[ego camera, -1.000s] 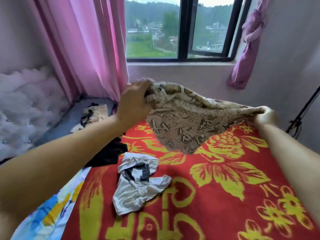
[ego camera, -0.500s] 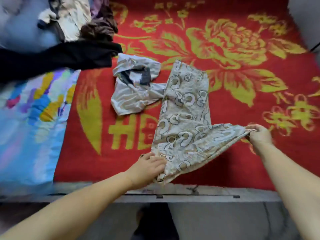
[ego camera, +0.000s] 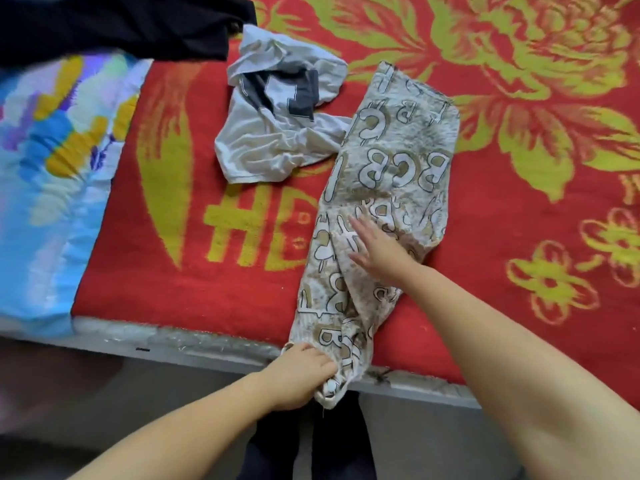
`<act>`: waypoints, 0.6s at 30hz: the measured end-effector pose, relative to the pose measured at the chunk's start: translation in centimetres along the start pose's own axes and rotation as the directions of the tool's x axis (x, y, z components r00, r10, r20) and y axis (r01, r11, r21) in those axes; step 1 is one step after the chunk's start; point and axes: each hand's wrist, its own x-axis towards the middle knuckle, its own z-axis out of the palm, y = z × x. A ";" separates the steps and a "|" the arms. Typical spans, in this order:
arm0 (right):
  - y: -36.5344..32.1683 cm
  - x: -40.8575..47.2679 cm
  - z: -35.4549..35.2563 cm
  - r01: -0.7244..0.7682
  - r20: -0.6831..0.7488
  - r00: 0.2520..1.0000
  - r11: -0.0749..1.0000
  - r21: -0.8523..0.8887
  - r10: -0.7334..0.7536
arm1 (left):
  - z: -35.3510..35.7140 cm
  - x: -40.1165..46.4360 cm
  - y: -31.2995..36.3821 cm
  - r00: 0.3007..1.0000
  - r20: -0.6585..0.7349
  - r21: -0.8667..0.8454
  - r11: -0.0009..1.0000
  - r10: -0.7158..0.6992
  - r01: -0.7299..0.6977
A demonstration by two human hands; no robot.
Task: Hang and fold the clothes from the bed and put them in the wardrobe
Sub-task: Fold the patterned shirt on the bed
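Note:
A beige garment printed with large letters (ego camera: 394, 157) lies folded lengthwise on the red flowered blanket (ego camera: 519, 209), reaching from mid-bed to the near edge. My left hand (ego camera: 303, 374) grips its near end at the bed's edge. Flat on the cloth's middle rests my right hand (ego camera: 375, 249), fingers spread, holding nothing. A crumpled light grey T-shirt with a dark print (ego camera: 277, 112) sits just left of the beige garment, touching it.
A black garment (ego camera: 117, 26) stretches across the top left. A blue patterned sheet (ego camera: 52, 174) covers the bed's left part. The bed's grey edge (ego camera: 207, 351) runs along the bottom, with floor below it.
The beige garment came down from the air onto the blanket and was folded narrower. My right hand let go of its corner and now lies flat on it; my left hand moved to the near end.

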 end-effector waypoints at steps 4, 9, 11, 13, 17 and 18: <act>2.6 -0.6 3.0 0.029 0.368 0.926 0.954 -0.298 0.086 | -3.2 0.6 0.0 0.994 0.080 -0.190 0.978 -0.077 0.091; 2.0 -3.6 3.1 -0.002 0.402 0.915 0.996 0.089 -0.035 | -9.1 2.1 -1.5 0.974 0.191 -0.454 0.869 -0.122 0.198; 1.6 -4.9 2.3 -0.121 0.402 0.915 0.922 0.367 -0.040 | -12.6 3.4 -2.3 0.970 0.213 -0.487 0.849 -0.114 0.207; 1.4 -5.7 0.6 -0.307 0.414 0.910 0.713 0.631 0.025 | -16.0 5.3 -3.3 0.968 0.216 -0.476 0.852 -0.125 0.216; 2.6 -5.7 -3.2 -0.229 0.157 0.966 0.392 0.891 0.207 | -21.3 11.2 -6.7 0.965 0.161 -0.376 0.891 -0.207 0.254; 3.0 -5.5 -3.8 -0.174 0.049 0.957 0.428 0.887 0.286 | -21.9 12.7 -7.6 0.960 0.147 -0.376 0.884 -0.239 0.277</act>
